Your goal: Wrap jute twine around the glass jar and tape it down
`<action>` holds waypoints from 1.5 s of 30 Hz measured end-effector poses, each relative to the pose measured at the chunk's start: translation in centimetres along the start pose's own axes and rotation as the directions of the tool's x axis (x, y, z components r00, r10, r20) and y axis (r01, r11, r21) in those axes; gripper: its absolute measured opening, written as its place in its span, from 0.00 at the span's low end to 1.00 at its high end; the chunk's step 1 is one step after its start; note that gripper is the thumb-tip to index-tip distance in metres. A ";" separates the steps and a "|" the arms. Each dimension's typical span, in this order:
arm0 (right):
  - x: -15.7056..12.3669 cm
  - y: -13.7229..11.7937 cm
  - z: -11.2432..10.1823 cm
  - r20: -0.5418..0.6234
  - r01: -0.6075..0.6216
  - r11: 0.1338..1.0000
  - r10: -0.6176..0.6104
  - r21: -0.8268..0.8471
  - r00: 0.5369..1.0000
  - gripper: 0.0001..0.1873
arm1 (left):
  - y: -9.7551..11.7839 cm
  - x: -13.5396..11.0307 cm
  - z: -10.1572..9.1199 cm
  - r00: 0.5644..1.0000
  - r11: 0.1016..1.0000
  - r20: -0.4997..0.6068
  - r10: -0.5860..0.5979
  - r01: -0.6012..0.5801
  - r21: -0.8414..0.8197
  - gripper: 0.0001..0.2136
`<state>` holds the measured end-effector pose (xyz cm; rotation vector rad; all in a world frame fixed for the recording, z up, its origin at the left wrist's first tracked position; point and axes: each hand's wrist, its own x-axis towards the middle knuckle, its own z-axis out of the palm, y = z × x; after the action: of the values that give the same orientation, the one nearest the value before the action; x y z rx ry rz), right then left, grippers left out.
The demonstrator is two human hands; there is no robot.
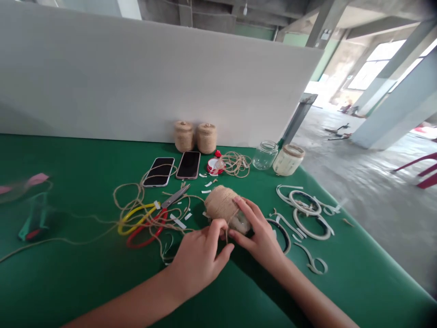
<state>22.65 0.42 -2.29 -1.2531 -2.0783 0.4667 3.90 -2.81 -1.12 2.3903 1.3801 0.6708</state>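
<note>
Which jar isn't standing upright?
The partly twine-wrapped jar, tipped over under the right hand; the bare clear jar and whitish jar behind stand upright.

twine: tan | scissor handles: red, yellow | blurred object: probably teal

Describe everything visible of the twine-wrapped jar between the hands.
The jar looks like clear glass, mostly wound in tan twine, with the end toward the right hand bare. It appears tipped on its side. The right hand's fingers and thumb hold the bare end; the left hand seems to pinch a strand beside it. Whether it touches the green table is hidden.
</note>
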 end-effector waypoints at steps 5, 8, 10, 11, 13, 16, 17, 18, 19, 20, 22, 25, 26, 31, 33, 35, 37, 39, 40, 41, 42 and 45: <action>0.2 0.3 -0.3 -0.038 -0.029 1.000 0.029 0.010 0.999 0.40 | -0.2 0.2 0.7 0.996 0.992 0.092 0.017 -0.005 -0.127 0.19; 0.4 0.5 -0.4 -0.061 -0.052 0.998 0.053 0.025 0.997 0.41 | -0.7 0.7 0.1 0.996 0.995 0.067 0.056 -0.050 -0.090 0.24; 0.4 0.4 -0.4 -0.074 -0.059 0.998 0.061 0.022 0.995 0.41 | -1.1 1.0 -0.4 0.995 0.997 0.051 0.081 -0.080 -0.018 0.24; 0.4 0.4 -0.4 -0.077 -0.062 0.998 0.063 0.019 0.995 0.41 | -1.2 1.1 -0.6 0.995 0.995 0.048 0.093 -0.094 0.020 0.24; 0.4 0.3 -0.4 -0.070 -0.074 0.997 0.074 0.016 0.995 0.41 | -1.4 1.2 -1.1 0.992 0.990 0.050 0.112 -0.116 0.082 0.24; 0.5 0.3 -0.4 -0.034 -0.122 0.992 0.123 0.023 0.992 0.43 | -1.3 1.2 -1.6 0.990 0.981 0.047 0.131 -0.136 0.136 0.24; 0.4 0.4 -0.4 -0.027 -0.143 0.989 0.144 0.025 0.989 0.43 | -1.3 1.1 -1.6 0.989 0.979 0.048 0.137 -0.142 0.146 0.24; 0.4 0.4 -0.3 -0.027 -0.160 0.987 0.161 0.027 0.987 0.44 | -1.2 1.0 -1.5 0.989 0.976 0.050 0.143 -0.149 0.158 0.24; 0.4 0.5 -0.3 -0.033 -0.171 0.985 0.172 0.026 0.985 0.45 | -1.2 1.0 -1.4 0.988 0.973 0.052 0.149 -0.155 0.172 0.24; 0.3 0.5 -0.2 -0.048 -0.177 0.984 0.178 0.020 0.983 0.45 | -1.2 0.9 -1.2 0.986 0.969 0.056 0.154 -0.162 0.187 0.24; 0.2 0.5 0.0 -0.089 -0.186 0.983 0.185 -0.002 0.979 0.46 | -1.1 0.8 -0.7 0.986 0.962 0.064 0.156 -0.167 0.217 0.25; 0.2 0.4 0.0 -0.118 -0.192 0.980 0.186 -0.042 0.975 0.43 | -1.1 0.8 -0.1 0.986 0.954 0.066 0.156 -0.168 0.251 0.25; 0.2 0.4 -0.1 -0.105 -0.193 0.979 0.185 -0.064 0.977 0.42 | -1.1 0.8 0.1 0.985 0.951 0.069 0.157 -0.169 0.258 0.25; 0.4 0.6 -0.8 -0.099 -0.125 0.961 0.103 -0.246 0.990 0.40 | -1.0 1.2 0.2 0.984 0.939 0.076 0.160 -0.176 0.295 0.26; 0.2 0.5 -0.9 -0.162 -0.067 0.950 0.018 -0.305 0.987 0.44 | -0.9 1.3 0.2 0.983 0.932 0.063 0.172 -0.183 0.313 0.26; -0.1 0.4 -0.6 -0.191 -0.008 0.932 -0.066 -0.363 0.979 0.43 | -0.9 1.4 0.2 0.981 0.923 0.048 0.186 -0.191 0.334 0.25; -0.3 0.2 -0.1 -0.176 0.036 0.917 -0.115 -0.396 0.978 0.36 | -0.9 1.5 0.2 0.979 0.912 0.039 0.198 -0.199 0.360 0.25; -0.3 0.1 0.3 -0.160 0.050 0.920 -0.121 -0.388 0.980 0.31 | -0.9 1.6 0.2 0.977 0.899 0.041 0.209 -0.208 0.385 0.26; -0.3 0.2 0.4 -0.156 0.048 0.928 -0.113 -0.370 0.981 0.31 | -1.0 1.6 0.2 0.976 0.893 0.043 0.212 -0.211 0.398 0.26; -0.2 0.2 0.4 -0.155 0.044 0.936 -0.104 -0.348 0.982 0.31 | -1.0 1.6 0.2 0.976 0.887 0.044 0.214 -0.213 0.410 0.26; -0.2 0.3 0.3 -0.158 0.041 0.945 -0.097 -0.326 0.983 0.31 | -1.1 1.6 0.2 0.976 0.881 0.046 0.214 -0.213 0.422 0.27; 0.1 0.5 -0.1 -0.165 0.024 0.963 -0.070 -0.267 0.984 0.32 | -1.4 1.7 0.2 0.975 0.867 0.046 0.216 -0.214 0.450 0.29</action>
<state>22.96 0.70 -2.50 -1.3392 -2.0632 0.0542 3.70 -0.66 -1.54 2.9450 1.4085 0.4401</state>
